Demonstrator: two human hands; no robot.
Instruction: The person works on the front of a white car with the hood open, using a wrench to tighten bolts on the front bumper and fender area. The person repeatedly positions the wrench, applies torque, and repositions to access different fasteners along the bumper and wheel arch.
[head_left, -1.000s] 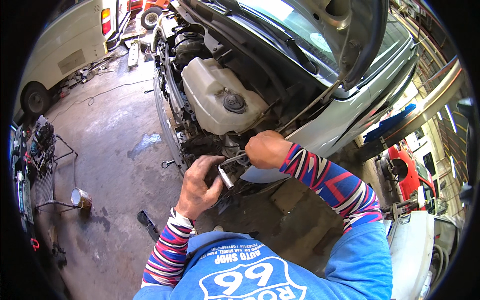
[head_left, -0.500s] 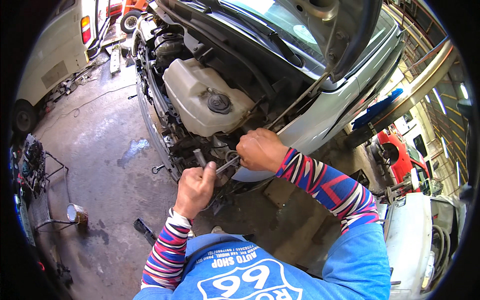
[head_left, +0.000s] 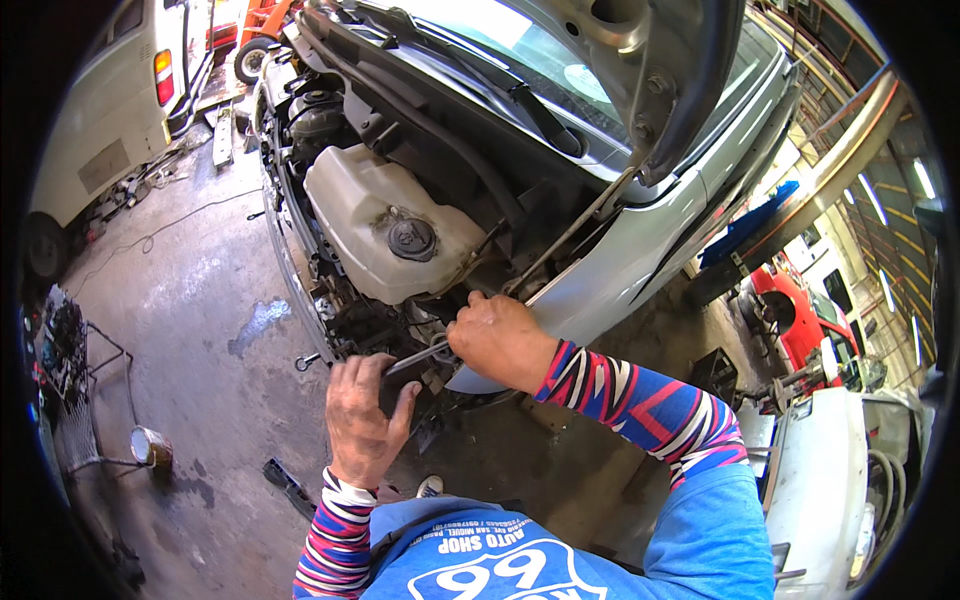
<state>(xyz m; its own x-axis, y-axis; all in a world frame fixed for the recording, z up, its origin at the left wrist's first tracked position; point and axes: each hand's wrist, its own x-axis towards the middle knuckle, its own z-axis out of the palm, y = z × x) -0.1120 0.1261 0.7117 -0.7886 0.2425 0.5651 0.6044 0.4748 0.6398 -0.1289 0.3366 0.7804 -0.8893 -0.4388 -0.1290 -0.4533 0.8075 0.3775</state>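
Observation:
A slim grey metal bar-shaped tool (head_left: 420, 355) spans the gap between my hands, over the front corner of a silver vehicle's engine bay. My right hand (head_left: 505, 342) is closed round its far end, beside the fender edge. At the near end, my left hand (head_left: 366, 415) curls its fingers over the bar, with the thumb held apart. What the tool's ends look like is hidden by my fingers. Just beyond my hands sits a translucent off-white plastic reservoir (head_left: 375, 225) with a black cap (head_left: 411, 238).
The raised hood (head_left: 665, 90) and its prop rod (head_left: 575, 235) stand above the right side. The silver fender (head_left: 590, 310) borders my right hand. A metal rack (head_left: 85, 420) and a paint can (head_left: 151, 446) are at left; a white panel (head_left: 820, 480) stands at right.
My left hand has lowered, its fingers now loosened over the bar and its thumb lifted off. The tool's upright end is out of sight. The view has shifted slightly.

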